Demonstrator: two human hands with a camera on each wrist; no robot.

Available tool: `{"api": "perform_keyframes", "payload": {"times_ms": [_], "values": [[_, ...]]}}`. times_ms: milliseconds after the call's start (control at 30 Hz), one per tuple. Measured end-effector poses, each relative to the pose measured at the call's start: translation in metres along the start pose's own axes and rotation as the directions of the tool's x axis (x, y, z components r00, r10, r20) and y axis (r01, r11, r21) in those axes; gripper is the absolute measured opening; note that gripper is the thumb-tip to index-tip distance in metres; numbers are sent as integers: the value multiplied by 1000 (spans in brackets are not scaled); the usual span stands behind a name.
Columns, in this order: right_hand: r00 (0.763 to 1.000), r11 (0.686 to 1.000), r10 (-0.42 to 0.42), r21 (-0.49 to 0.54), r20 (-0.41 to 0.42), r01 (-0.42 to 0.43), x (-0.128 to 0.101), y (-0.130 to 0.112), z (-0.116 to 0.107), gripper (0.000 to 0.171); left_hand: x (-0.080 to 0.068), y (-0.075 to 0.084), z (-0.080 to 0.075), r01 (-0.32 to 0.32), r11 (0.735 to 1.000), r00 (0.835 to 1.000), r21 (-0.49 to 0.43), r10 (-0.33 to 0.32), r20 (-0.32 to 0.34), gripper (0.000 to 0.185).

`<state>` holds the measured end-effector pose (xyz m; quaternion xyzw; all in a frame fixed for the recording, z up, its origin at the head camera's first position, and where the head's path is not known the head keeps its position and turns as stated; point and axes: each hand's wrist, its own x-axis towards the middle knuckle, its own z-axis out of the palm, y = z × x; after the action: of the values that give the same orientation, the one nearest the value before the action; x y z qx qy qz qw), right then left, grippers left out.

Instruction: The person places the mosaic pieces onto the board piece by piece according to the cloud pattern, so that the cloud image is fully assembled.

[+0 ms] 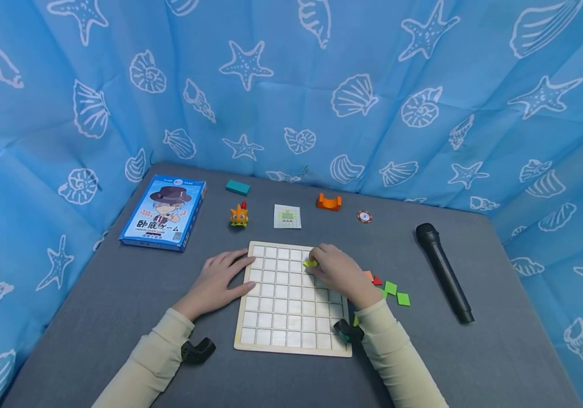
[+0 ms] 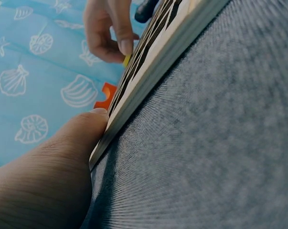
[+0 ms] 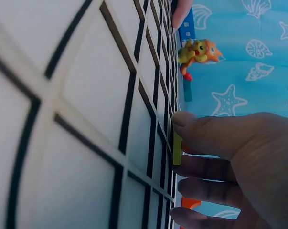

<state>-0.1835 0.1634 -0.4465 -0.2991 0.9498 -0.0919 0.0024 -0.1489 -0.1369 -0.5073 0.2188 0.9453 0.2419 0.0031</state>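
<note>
A wooden grid board (image 1: 240, 317) with white square cells lies in front of me on the grey table. My left hand (image 1: 215, 283) rests along its left edge, thumb and fingertips touching the frame, fingers spread. Over the upper right cells, my right hand (image 1: 339, 273) pinches a small yellow-green tile (image 1: 310, 263) between thumb and finger. The right wrist view shows that tile (image 3: 177, 149) edge-on, right at the grid. Beside the board, partly hidden by the right forearm, lie several loose tiles: green squares (image 1: 403, 299), a red triangle (image 1: 377, 280) and an orange piece (image 1: 368, 276).
Behind the board are a pattern card (image 1: 287, 217), an orange toy figure (image 1: 239, 215), a teal block (image 1: 237, 187), an orange arch block (image 1: 329, 202) and a round chip (image 1: 364, 216). A blue game box (image 1: 164, 212) lies left, a black microphone (image 1: 444, 272) right.
</note>
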Motion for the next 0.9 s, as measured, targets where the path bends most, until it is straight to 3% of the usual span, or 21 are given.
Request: {"api": "perform_keyframes", "payload": {"times_ms": [467,900], "values": [[999,999,-35,37,-28,36,-2,-1,2,17,0,-2,2,1,1000,1000,23,-1,-1,64],[994,992,77,95,72,-83,4,-8,4,23,1,-3,2,-6,1000,1000,29,7,-9,64]]}}
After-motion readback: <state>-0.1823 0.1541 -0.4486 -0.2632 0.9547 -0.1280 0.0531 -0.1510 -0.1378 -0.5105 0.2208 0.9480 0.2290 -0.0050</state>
